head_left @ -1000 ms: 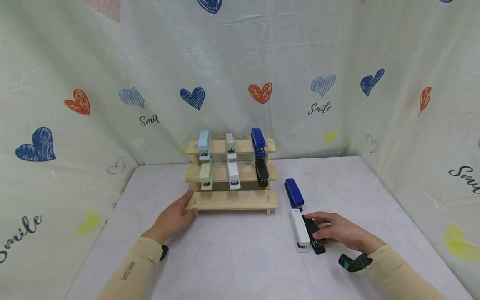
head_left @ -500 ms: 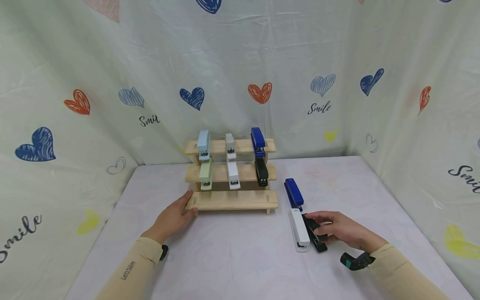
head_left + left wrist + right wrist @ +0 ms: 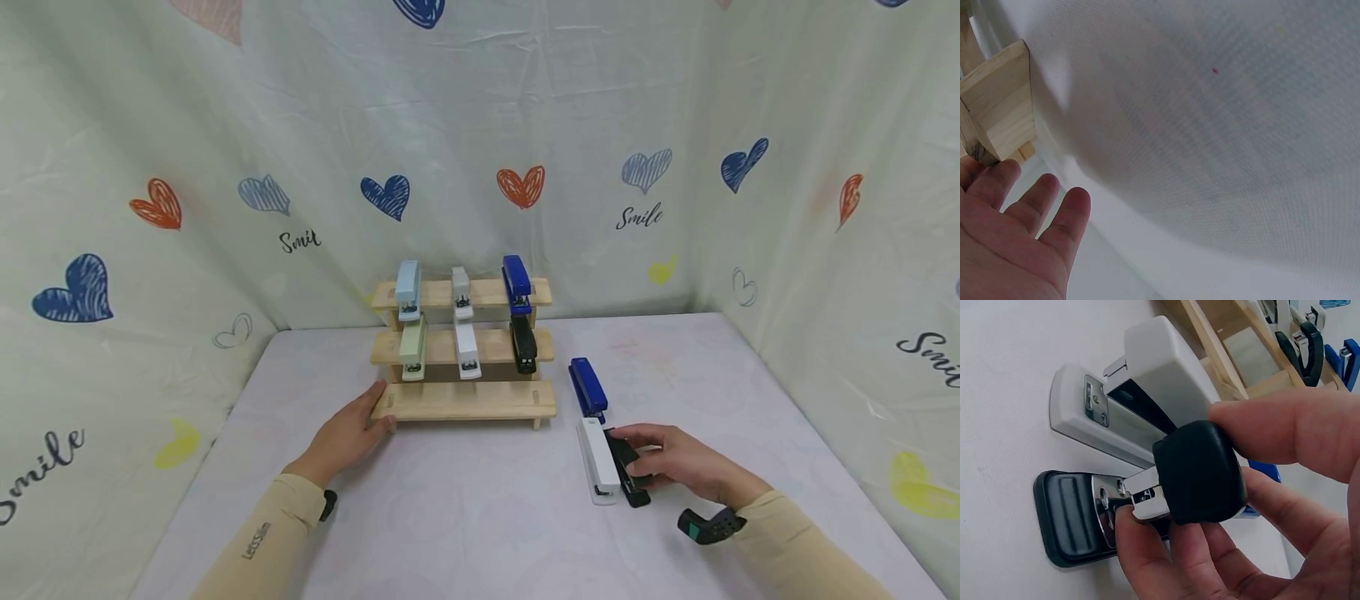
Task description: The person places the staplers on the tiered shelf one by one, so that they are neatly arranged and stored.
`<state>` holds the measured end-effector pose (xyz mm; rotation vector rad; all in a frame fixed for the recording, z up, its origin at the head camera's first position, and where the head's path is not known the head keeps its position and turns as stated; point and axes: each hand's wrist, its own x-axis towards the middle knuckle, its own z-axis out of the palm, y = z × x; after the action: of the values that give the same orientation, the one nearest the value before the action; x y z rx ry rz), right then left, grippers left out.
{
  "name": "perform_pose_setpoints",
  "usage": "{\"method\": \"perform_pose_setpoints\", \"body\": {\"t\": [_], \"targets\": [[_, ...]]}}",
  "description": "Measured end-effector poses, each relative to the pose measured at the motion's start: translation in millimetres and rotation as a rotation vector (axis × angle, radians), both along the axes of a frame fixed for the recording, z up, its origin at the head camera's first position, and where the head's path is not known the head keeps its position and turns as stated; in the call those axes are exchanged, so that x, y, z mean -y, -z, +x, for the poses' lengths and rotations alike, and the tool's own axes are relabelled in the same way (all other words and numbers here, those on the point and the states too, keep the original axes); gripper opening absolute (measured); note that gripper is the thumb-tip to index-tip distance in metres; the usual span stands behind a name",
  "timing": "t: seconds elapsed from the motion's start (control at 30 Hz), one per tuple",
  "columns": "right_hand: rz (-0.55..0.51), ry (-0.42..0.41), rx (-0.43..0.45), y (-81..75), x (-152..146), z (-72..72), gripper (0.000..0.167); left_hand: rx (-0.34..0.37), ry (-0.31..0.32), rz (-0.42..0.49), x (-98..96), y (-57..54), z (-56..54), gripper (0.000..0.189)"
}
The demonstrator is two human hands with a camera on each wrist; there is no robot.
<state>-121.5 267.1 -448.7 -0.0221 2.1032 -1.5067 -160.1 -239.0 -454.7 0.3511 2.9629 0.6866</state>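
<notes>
Both our forearms (image 3: 258,533) are slanting inward and away from us, and our hands are working well apart. Our left hand (image 3: 341,437) is gripping, its thumb (image 3: 380,428) lying on the near side and its index finger beyond; its other fingers (image 3: 1071,222) are extending, slightly spread. Our right hand (image 3: 686,458), slightly nearer us than the left, is pinching, thumb (image 3: 1291,425) opposing bent fingers (image 3: 1141,547), its back facing upward.

One black stapler (image 3: 622,454), arm raised off its base, beside a white stapler (image 3: 599,457); one three-tier rack (image 3: 465,402) (pale wood, I see), upright on the table (image 3: 465,517).
</notes>
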Motion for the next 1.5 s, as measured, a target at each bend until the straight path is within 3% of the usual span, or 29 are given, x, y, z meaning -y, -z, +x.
{"method": "perform_pose_setpoints", "body": {"t": [0.53,0.87,1.17,1.5], "targets": [[-0.015,0.080,0.002,-1.4,-0.6,1.5,0.059,0.009,-0.003,-0.008,0.0,0.9,0.0,0.073],[-0.066,0.046,0.013,-4.7,-11.7,1.6,0.057,-0.002,-0.003,-0.002,0.1,0.8,0.6,0.072],[-0.072,0.078,-0.004,-14.2,-14.2,2.1,0.054,0.004,-0.004,0.005,-1.7,-1.1,1.7,0.071],[-0.170,0.020,-0.026,-24.2,-17.2,-0.7,0.054,-0.002,0.000,-0.003,-1.1,-1.6,1.8,0.071]]}}
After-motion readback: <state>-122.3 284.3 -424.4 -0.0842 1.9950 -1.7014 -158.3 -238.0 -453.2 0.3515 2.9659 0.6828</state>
